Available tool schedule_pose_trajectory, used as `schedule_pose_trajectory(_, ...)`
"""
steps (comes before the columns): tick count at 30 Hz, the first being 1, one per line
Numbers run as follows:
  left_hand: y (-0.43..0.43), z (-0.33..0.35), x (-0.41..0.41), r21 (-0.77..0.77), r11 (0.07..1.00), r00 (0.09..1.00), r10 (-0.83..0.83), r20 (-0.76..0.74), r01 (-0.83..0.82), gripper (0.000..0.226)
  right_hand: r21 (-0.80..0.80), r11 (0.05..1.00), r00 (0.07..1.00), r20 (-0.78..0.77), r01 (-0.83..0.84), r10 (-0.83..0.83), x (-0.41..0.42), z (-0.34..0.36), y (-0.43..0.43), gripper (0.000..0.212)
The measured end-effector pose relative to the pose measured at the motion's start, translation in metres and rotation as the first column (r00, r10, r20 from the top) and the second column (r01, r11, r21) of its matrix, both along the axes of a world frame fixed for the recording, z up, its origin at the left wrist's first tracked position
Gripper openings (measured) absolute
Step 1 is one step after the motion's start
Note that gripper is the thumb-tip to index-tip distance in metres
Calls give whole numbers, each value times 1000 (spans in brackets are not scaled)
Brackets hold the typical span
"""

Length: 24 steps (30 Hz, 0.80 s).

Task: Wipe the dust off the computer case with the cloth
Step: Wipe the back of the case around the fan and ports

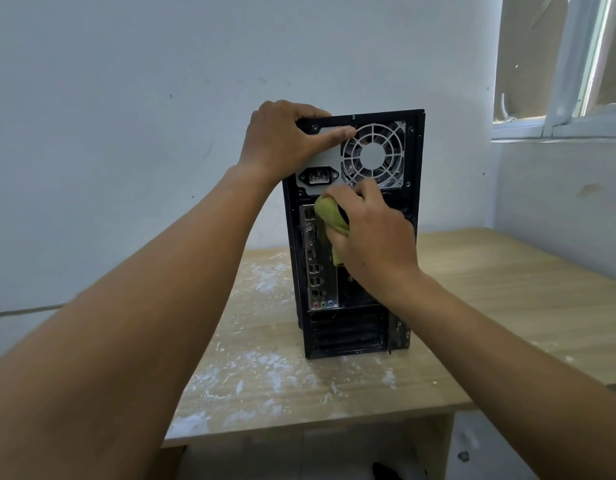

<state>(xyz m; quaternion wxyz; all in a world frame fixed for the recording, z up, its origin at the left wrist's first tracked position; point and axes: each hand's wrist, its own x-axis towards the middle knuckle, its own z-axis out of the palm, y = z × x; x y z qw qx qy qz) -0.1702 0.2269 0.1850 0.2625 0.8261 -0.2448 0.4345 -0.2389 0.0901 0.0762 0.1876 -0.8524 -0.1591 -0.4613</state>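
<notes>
A black computer case (351, 327) stands upright on a wooden table (507, 306), its rear panel facing me with the fan grille, power socket and ports showing. My left hand (282, 140) grips the case's top left corner, fingers curled over the top edge and thumb lying across the rear panel. My right hand (372, 233) holds a bunched yellow-green cloth (330, 213) and presses it against the rear panel just below the power supply, beside the port plate. Most of the cloth is hidden under the hand.
White dust or paint smears (265, 375) cover the table's left and front parts. A pale wall rises close behind the case. A window (576, 64) with a sill is at the upper right. The table's front edge (317, 424) runs just below my forearms.
</notes>
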Motion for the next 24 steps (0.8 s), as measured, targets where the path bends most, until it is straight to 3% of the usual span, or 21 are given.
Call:
schedule_pose_trajectory(10, 1, 1, 1, -19, 1000, 1000, 12, -18, -13, 54, -174, 985, 999, 48, 18, -10, 6, -36, -4, 39)
schedule_pose_trajectory(24, 0, 1, 1, -13, 1000, 1000, 28, 0, -28, 53, -324, 946, 999, -32, 26, -38, 1, -114, -8, 49)
